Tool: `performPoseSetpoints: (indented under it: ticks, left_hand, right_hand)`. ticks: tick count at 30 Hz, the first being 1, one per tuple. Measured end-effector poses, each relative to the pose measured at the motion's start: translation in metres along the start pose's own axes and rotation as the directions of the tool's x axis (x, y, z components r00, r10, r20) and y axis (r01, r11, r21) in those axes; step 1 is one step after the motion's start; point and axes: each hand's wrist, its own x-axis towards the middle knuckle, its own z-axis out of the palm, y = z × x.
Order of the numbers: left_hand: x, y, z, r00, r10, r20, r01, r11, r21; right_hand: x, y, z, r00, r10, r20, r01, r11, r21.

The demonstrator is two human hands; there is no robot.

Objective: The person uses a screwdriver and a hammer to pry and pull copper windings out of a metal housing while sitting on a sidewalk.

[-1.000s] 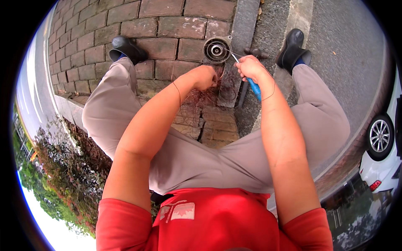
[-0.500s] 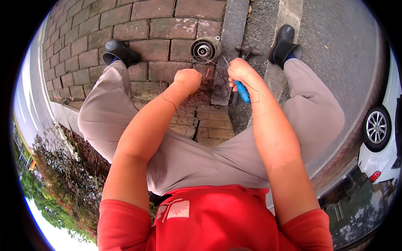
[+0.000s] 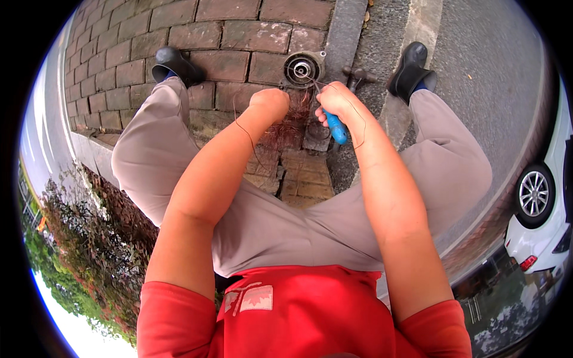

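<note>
left hand point(image 3: 271, 105) is curled, its hold hidden; right hand point(image 3: 335, 100) grips a blue tool point(image 3: 336, 127); housing point(image 3: 303, 70) sits just beyond, between them, beside the kerb point(image 3: 347, 30); mostly open brick point(image 3: 233, 64) parts left hand from shoe point(image 3: 179, 67).

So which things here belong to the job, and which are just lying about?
Apparently part of the job:
blue-handled tool, gripped in the right hand
round metal part ahead of the hands
reddish wire tangle near the left hand

Apparently just about:
hammer-like tool, seemingly idle
white car
shrubs
</note>
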Motion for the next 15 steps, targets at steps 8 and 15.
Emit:
performPoseSetpoints:
  ticks: [8,15]
  left_hand:
    - [0.01,-0.031,-0.039,0.959,-0.037,-0.281,-0.06,0.943,-0.327]
    - [0.005,-0.015,-0.048,0.877,0.015,-0.481,-0.261,0.854,-0.449]
  right_hand:
    - [0.016,-0.001,0.009,0.998,0.054,0.017,-0.057,0.936,0.347]
    - [0.02,0.006,0.02,0.998,-0.015,-0.064,0.038,0.93,0.364]
